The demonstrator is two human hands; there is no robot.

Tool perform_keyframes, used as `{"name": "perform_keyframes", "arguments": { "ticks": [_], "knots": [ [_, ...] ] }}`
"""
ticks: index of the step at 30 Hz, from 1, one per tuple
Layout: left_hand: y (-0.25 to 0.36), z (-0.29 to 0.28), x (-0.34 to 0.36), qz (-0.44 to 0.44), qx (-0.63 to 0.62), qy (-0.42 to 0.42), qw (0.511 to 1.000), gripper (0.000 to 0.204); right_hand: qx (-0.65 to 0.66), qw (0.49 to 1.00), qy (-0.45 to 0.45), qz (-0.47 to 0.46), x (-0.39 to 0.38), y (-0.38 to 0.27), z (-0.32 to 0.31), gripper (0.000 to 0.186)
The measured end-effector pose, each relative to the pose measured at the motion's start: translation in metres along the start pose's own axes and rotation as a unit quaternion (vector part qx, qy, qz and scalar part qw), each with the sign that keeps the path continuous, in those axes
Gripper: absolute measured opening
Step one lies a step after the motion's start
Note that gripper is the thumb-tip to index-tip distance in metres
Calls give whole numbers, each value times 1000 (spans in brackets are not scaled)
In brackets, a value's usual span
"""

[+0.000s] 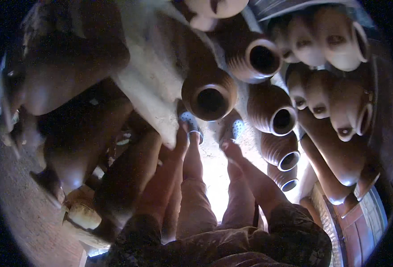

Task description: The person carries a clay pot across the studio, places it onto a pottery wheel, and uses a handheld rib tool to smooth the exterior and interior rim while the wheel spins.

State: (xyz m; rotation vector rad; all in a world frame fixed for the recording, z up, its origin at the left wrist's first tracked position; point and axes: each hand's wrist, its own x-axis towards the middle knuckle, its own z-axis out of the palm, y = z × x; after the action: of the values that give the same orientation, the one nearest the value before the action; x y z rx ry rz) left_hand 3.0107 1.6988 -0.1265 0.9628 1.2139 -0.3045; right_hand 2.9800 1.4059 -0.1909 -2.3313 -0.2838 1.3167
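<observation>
A round brown clay pot with a wide dark mouth is held in front of my feet, its opening tilted toward me. My left hand lies in shadow against the pot's near left side. At the near right side, my right hand is closed against it, also dark and partly blurred. The finger details are hard to make out on both. Below the pot, my feet show in pale blue clogs with holes.
To my right, several ribbed pots stand in a line. Beyond them, large smooth jars are stacked in layers. More big dark jars lie stacked at the left. A pale sloping surface runs alongside. Bright light falls on the ground between my legs.
</observation>
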Motion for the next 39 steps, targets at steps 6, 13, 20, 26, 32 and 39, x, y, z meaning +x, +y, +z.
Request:
{"name": "perform_keyframes", "arguments": {
  "ticks": [6, 13, 20, 26, 32, 39],
  "knots": [
    [-43, 75, -218, -112, -142, -150, 972, 74, 59, 957, -276, -63, -155, -67, -86, 50],
    [5, 118, -304, -26, -297, -179, 938, 72, 46, 946, -274, -166, -246, -122, -170, 61],
    [40, 138, -371, 125, -352, -160, 914, 70, 659, 704, -261, -36, -288, -200, -221, 59],
    [-33, 143, -459, 269, -254, -57, 927, 66, 64, 877, 68, -472, -289, -220, -212, 70],
    [-32, -9, -585, 296, -542, -25, 786, 84, 308, 771, -173, -530, -439, -232, -41, 62],
    [-172, -86, -766, 496, -233, 103, 830, 93, 336, 805, -366, -325, -639, -346, 19, 75]
  ]
}}
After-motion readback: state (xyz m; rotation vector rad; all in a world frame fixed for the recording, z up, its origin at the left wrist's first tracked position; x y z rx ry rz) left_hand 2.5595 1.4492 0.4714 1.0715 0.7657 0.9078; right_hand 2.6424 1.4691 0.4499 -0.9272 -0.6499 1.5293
